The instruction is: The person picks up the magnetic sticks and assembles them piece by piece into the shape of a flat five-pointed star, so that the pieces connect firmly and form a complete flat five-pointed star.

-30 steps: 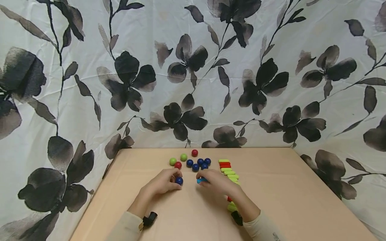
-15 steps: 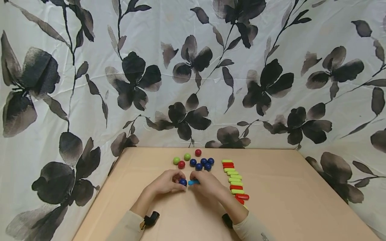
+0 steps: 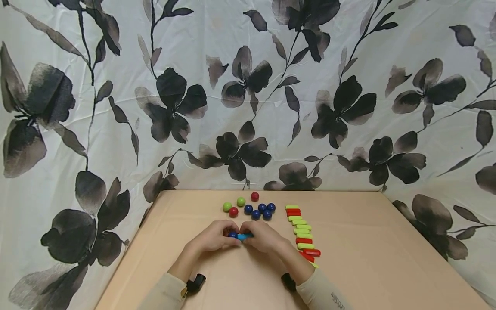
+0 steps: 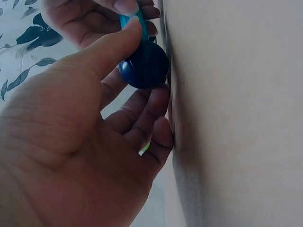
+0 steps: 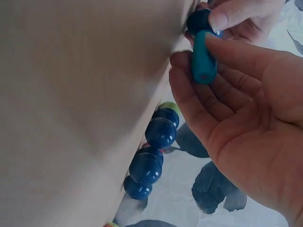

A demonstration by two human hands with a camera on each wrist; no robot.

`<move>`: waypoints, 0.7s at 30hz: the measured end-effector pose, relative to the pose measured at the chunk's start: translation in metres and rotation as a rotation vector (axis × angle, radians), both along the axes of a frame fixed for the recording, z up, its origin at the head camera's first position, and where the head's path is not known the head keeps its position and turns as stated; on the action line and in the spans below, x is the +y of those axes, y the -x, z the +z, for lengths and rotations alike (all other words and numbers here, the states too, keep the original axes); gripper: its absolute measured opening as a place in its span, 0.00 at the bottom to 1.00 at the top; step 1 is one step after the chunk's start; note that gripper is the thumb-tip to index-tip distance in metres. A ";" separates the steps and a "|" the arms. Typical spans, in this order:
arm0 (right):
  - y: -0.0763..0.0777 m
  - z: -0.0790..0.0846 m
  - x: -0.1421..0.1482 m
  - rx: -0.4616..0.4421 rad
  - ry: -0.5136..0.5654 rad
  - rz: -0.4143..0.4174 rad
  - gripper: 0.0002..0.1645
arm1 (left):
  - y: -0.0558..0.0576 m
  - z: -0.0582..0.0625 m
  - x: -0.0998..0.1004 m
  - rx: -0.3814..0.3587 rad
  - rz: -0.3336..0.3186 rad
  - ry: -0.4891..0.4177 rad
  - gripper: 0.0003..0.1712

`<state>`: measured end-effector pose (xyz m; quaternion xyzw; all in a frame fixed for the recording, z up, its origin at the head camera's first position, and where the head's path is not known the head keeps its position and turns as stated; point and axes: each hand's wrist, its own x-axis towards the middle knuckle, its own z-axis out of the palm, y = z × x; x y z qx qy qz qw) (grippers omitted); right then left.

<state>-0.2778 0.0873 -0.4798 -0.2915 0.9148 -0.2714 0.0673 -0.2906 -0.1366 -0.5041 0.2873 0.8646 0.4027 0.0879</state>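
Observation:
My left hand [image 3: 211,237] pinches a dark blue ball [image 4: 144,66] between thumb and fingers, low over the table. From the other side, my right hand [image 3: 266,237] grips a short light blue rod [image 5: 204,61] by its length. In both wrist views one end of the rod meets the ball, and the left thumb tip lies over that join. The rod's far end, near the right palm, shows a small reddish spot in the right wrist view. Both hands are almost touching at the fingertips.
Beyond the hands lie several dark blue balls [image 3: 255,214], two green balls [image 3: 227,207] and two red balls [image 3: 234,212]. A column of lime and red rods [image 3: 303,236] runs beside the right forearm. Floral cloth [image 3: 290,129] hangs behind the table [image 3: 368,249].
My right hand has moved left with the light blue rod, closing the gap until its end meets the ball. The left hand still holds the ball in nearly the same place.

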 end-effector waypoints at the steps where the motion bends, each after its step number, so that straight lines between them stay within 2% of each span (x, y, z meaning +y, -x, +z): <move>1: 0.000 0.000 0.000 -0.009 -0.002 0.002 0.10 | 0.000 -0.001 0.001 0.010 0.004 0.010 0.13; 4: 0.001 0.008 0.002 -0.026 -0.033 -0.011 0.15 | 0.001 0.000 0.000 0.041 0.026 0.048 0.09; 7: 0.001 0.022 0.009 -0.007 -0.074 -0.035 0.21 | 0.002 0.001 -0.001 0.049 0.046 0.083 0.05; 10: 0.006 0.038 0.018 0.052 -0.084 -0.057 0.21 | 0.003 0.001 -0.005 0.067 0.052 0.102 0.04; 13: 0.019 0.047 0.030 0.113 -0.063 -0.080 0.20 | 0.003 0.001 -0.006 0.094 0.063 0.128 0.04; 17: 0.044 0.044 0.046 0.156 -0.055 -0.109 0.21 | 0.003 0.002 -0.004 0.126 0.078 0.163 0.08; 21: 0.062 0.035 0.056 0.126 -0.088 -0.101 0.21 | 0.004 0.002 0.000 0.126 0.052 0.164 0.12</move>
